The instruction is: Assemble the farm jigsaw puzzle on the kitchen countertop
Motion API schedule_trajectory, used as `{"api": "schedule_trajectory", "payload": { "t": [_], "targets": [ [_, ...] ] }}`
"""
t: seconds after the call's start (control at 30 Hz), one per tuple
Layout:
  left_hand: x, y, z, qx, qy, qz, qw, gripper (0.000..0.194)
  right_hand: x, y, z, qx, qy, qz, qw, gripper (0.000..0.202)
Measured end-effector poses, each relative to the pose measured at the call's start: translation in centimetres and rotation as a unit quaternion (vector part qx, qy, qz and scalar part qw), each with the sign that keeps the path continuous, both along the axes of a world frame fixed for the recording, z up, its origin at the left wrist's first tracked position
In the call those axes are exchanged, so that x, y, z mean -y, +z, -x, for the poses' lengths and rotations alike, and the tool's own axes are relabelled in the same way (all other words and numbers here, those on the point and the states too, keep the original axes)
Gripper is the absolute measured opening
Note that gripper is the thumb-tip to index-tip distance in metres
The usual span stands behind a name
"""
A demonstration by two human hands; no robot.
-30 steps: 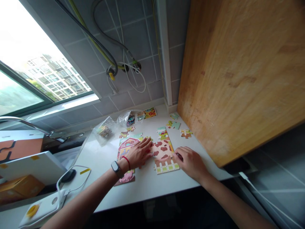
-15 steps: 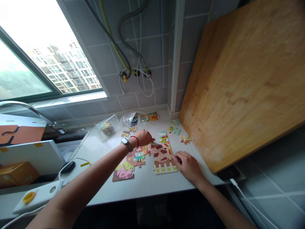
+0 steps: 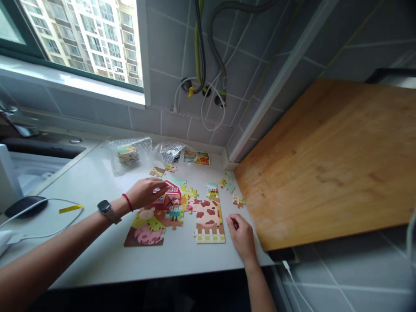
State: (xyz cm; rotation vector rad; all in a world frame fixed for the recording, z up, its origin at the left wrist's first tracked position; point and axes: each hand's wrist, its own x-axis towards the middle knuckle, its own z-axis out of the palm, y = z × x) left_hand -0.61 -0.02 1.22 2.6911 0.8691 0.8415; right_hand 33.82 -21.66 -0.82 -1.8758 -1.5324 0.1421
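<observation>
A partly joined farm jigsaw puzzle (image 3: 149,227) lies on the white counter, with a pig, a red barn and a figure in a blue apron. My left hand (image 3: 147,193) is over the barn, fingers stretched toward its roof, and no piece shows in them. Meeting that section on the right is a tall cow section (image 3: 208,216) with a white fence along its bottom. Just right of the cow section rests my right hand (image 3: 240,236), fingers curled into a loose fist, nothing visible inside.
Loose puzzle pieces (image 3: 238,201) lie near the leaning wooden board (image 3: 325,173), and others (image 3: 158,171) above the barn. At the back are a plastic bag of pieces (image 3: 128,154), a second clear bag (image 3: 170,151) and a picture card (image 3: 201,158). A white cable (image 3: 48,236) crosses the left side.
My left hand has moved left, from the cow section to the barn, uncovering the middle of the puzzle. My right hand stays beside the cow section. The camera view has shifted.
</observation>
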Motion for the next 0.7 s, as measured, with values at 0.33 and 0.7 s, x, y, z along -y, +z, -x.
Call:
{"api": "schedule_trajectory", "payload": {
  "t": [0.33, 0.7],
  "targets": [
    [0.7, -1.9, 2.1, 0.126, -0.03, 0.038, 0.991, 0.038, -1.7, -0.7, -1.7, 0.025, -0.083, -0.016, 0.996, 0.035],
    [1.2, -2.0, 1.6, 0.143, -0.08, 0.077, 0.984, 0.046, -4.6, -0.1, -2.3, 0.084, -0.042, 0.15, 0.984, 0.044]
  ]
}}
